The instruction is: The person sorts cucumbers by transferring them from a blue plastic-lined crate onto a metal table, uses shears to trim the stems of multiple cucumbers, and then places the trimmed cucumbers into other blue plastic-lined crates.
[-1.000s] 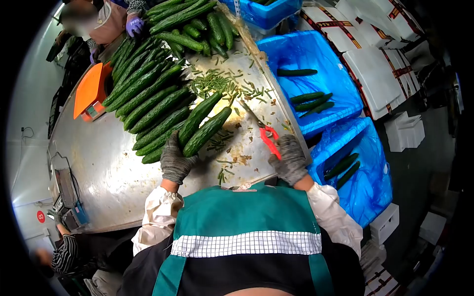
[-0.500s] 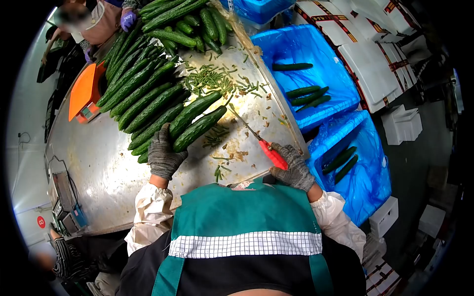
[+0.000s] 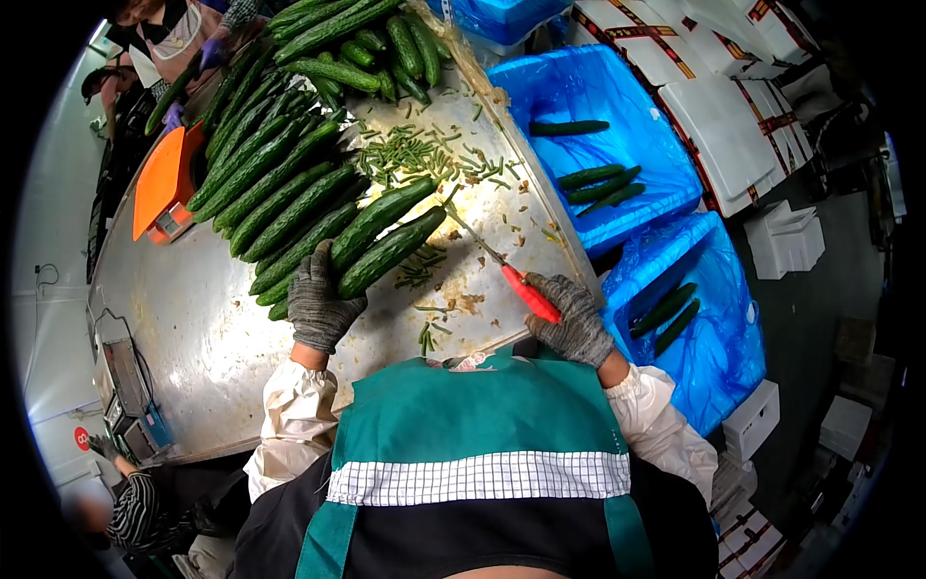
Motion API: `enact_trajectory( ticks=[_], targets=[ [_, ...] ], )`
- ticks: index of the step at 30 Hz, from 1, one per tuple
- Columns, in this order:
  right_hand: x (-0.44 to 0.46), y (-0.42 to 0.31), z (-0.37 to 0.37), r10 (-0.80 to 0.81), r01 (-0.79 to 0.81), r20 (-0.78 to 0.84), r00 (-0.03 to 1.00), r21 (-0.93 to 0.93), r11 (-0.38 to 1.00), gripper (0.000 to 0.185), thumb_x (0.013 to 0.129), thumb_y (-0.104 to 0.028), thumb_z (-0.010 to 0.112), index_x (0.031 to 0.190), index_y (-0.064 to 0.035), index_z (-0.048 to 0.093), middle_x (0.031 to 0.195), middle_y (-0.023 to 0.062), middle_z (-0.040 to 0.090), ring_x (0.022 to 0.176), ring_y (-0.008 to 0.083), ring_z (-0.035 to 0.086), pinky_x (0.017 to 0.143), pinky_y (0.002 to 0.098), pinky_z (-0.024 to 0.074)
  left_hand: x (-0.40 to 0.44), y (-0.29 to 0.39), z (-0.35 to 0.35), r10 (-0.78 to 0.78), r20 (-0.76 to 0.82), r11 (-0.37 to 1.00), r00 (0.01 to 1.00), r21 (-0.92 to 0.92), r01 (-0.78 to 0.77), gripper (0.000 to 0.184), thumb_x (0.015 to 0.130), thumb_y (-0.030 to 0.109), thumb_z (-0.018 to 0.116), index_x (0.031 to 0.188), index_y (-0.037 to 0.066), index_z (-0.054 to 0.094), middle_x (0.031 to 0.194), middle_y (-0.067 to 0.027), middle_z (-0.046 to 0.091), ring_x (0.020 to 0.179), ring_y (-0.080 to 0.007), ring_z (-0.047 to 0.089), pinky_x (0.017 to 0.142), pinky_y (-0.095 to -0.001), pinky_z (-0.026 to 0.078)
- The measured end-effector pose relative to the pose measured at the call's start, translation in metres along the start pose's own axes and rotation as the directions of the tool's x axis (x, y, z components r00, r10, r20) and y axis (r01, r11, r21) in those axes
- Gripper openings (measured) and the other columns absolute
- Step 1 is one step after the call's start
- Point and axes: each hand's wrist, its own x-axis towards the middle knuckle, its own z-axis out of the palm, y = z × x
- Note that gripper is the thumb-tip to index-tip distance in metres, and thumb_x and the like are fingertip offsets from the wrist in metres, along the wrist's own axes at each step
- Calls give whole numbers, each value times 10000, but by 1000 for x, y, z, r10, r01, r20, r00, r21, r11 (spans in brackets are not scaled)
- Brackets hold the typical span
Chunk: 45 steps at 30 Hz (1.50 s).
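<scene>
My left hand, in a grey knit glove, closes round the near ends of two cucumbers, the upper cucumber and the lower cucumber. More cucumbers lie in a slanting row beside it. In my gloved right hand is a red-handled cutting tool with a narrow metal blade; I cannot tell whether it is a knife or scissors. Its tip is by the stem end of the lower cucumber. Short cut stems lie scattered on the metal table.
Two blue-lined crates, the far crate and the near crate, hold a few cucumbers at the table's right edge. An orange scale sits at the left. White foam boxes stand beyond. Co-workers are at the upper left and lower left.
My right hand and the cutting tool have shifted slightly left and up. My left hand stays put. At the upper left, a co-worker's gloved hands have moved, and a cucumber now shows there beside the scale.
</scene>
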Motion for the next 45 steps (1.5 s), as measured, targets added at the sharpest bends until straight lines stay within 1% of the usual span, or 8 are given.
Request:
enact_trajectory(
  ticks=[8, 13, 17, 19, 25, 29, 34, 45],
  targets=[
    [1, -3, 0, 18, -16, -34, 999, 56, 998, 459, 680, -156, 616, 1117, -49, 525, 853, 177, 555, 780, 333, 553, 705, 394, 450, 1, 2, -2, -1, 6, 1000, 1000, 25, 1, 771, 500, 197, 706, 1199, 84, 401, 951, -152, 517, 857, -336, 510, 745, -412, 441],
    [0, -1, 5, 111, -108, -23, 994, 79, 991, 412, 679, -116, 627, 1066, 2, 548, 887, 190, 585, 788, 321, 582, 699, 382, 460, 0, 0, 4, -19, 26, 998, 999, 66, 17, 746, 514, 205, 707, 1189, 85, 412, 966, -155, 522, 872, -341, 514, 753, -408, 445],
    [-5, 11, 13, 155, -156, 17, 988, 123, 980, 461, 682, -138, 612, 1125, -43, 521, 921, 187, 567, 837, 335, 556, 741, 392, 452, -1, -2, 8, -87, 87, 994, 992, 74, 80, 807, 485, 218, 721, 1214, 96, 397, 1004, -163, 516, 914, -338, 506, 790, -428, 431],
    [-6, 15, 14, 94, -90, -62, 994, 63, 994, 498, 678, -139, 615, 1153, -49, 499, 952, 186, 556, 870, 341, 542, 771, 395, 443, 0, -2, 7, -124, 119, 990, 985, 85, 114, 813, 487, 228, 727, 1217, 97, 395, 1024, -167, 513, 933, -339, 504, 803, -426, 429],
    [-5, 7, 3, 0, 2, -55, 998, 35, 999, 538, 670, -148, 617, 1180, -62, 469, 958, 177, 531, 875, 341, 526, 777, 406, 431, 0, -3, 6, -168, 179, 984, 969, 94, 153, 839, 491, 258, 741, 1231, 91, 383, 1035, -167, 505, 941, -335, 503, 810, -416, 427],
    [2, -4, 3, 93, -91, -30, 995, 52, 994, 529, 677, -158, 634, 1176, -62, 487, 1008, 182, 542, 911, 345, 521, 813, 406, 415, -5, -1, 9, -162, 214, 987, 963, 34, 159, 847, 494, 272, 750, 1233, 91, 379, 1021, -169, 506, 937, -336, 505, 796, -417, 431],
    [6, -2, 8, 11, -11, -113, 994, 8, 1000, 507, 670, -148, 635, 1153, -62, 508, 894, 160, 557, 795, 327, 548, 714, 404, 443, -6, 9, 4, -157, 229, 987, 961, 7, 160, 849, 487, 265, 755, 1229, 91, 380, 1006, -172, 508, 915, -338, 514, 779, -420, 436],
    [7, -5, 11, -5, 11, -155, 988, 41, 999, 465, 677, -127, 628, 1124, -45, 529, 888, 175, 570, 779, 329, 562, 691, 389, 454, -6, 13, 4, -146, 215, 988, 966, -14, 152, 787, 486, 229, 709, 1197, 64, 415, 1025, -157, 524, 918, -329, 524, 782, -386, 450]
  ],
)
